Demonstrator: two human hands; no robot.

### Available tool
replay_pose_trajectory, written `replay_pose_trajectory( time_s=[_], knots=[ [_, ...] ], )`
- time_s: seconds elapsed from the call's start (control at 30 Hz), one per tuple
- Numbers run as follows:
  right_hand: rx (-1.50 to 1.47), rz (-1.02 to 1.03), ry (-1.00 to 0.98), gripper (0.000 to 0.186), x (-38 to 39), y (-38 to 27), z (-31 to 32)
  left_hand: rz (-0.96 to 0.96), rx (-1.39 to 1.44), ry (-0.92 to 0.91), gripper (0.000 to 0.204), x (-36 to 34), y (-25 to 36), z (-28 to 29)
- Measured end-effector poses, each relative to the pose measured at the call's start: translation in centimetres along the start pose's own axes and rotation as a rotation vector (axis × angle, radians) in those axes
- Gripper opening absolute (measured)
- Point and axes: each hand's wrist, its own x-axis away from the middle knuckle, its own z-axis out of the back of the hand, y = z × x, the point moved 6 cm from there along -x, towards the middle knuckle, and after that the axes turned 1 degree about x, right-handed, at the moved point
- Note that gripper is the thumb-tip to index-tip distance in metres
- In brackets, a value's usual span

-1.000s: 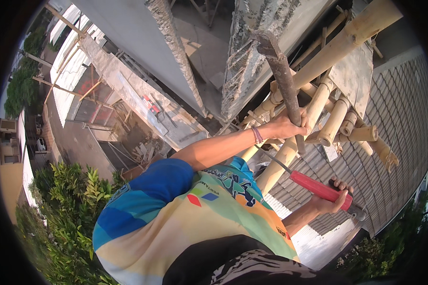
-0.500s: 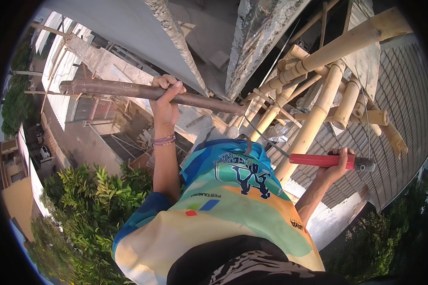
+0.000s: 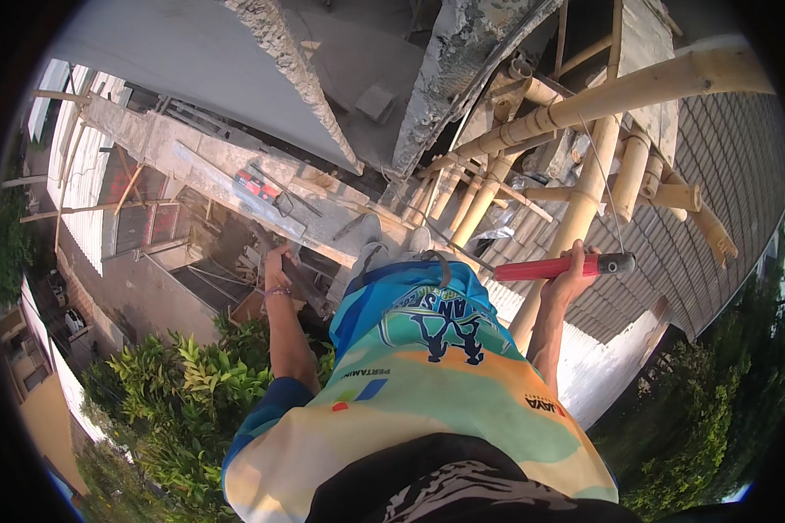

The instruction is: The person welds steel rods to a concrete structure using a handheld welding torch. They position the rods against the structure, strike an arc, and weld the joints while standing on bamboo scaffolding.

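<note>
A dark metal bar [image 3: 301, 288] is gripped in the closed left hand [image 3: 278, 264], its long axis running from 11 toward 5 o'clock, down past the wrist. At 3 o'clock from it, well apart, the right hand [image 3: 574, 272] is wrapped around a red-handled tool [image 3: 556, 267] (lying nearly level) beside the bamboo scaffold [image 3: 584, 187].

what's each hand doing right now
left hand: closed on a dark rusty bar
right hand: closed on a red-handled tool
</note>
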Motion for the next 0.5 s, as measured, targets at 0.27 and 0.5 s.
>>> replay_pose_trajectory(
  time_s=[0.27,0.5],
  knots=[
    [0.122,0.093,0.059,0.047,4.2,2.2,-0.8,0.329,-0.561,-0.205,0.024,-3.2,-6.9,4.4],
    [0.254,0.105,0.109,0.038,7.8,3.8,0.6,0.199,-0.82,-0.269,0.023,-2.8,-12.4,4.6]
  ],
)
